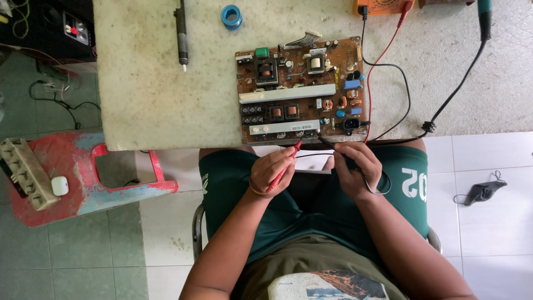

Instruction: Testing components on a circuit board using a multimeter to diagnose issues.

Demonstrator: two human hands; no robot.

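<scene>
Your left hand [273, 171] grips the red probe [286, 164], your right hand [355, 166] the black probe [333, 146] — tips at the brown circuit board [302, 89] with its white label strip [284, 128].

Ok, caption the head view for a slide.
Left hand holds red probe, right hand black probe, at circuit board.

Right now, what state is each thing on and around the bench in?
Left hand: gripping the red probe, tip at the board's near edge.
Right hand: gripping the black probe, tip at the same edge.
Circuit board: flat on the table, component side up.
Soldering tool: lying untouched.
Blue spool: lying flat.
Orange meter: leads plugged in.
Power strip: on the red stool.
</scene>
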